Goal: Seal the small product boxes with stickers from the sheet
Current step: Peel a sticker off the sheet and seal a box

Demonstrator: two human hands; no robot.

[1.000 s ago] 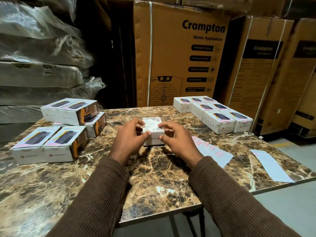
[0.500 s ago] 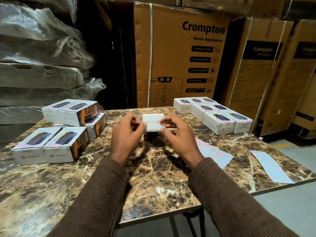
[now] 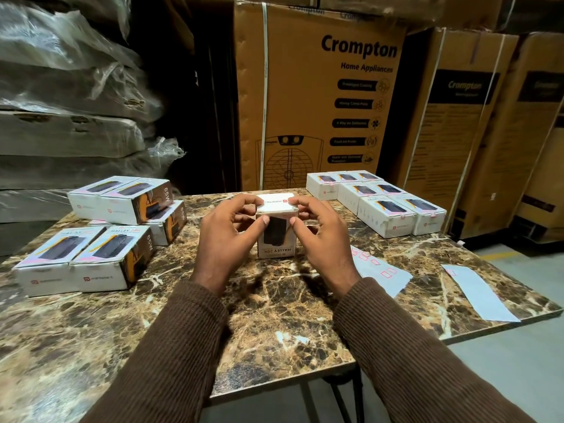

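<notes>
A small white product box (image 3: 277,236) stands on end at the middle of the marble table (image 3: 274,315), its printed face toward me. My left hand (image 3: 224,239) grips its upper left side, thumb on the front face. My right hand (image 3: 323,236) grips the upper right side the same way, fingertips on the top flap. A pale sticker sheet (image 3: 378,273) with small red-edged stickers lies just right of my right hand. A second pale sheet (image 3: 479,291) lies near the table's right edge.
Several boxes (image 3: 100,239) sit stacked at the left of the table; another group of boxes (image 3: 375,203) sits at the back right. Large cardboard cartons (image 3: 317,93) stand behind the table, plastic-wrapped goods (image 3: 70,102) at the left. The table's right edge drops to the floor.
The box has been turned in both hands from lying tilted, end face toward me, to standing upright with its printed front face toward me.
</notes>
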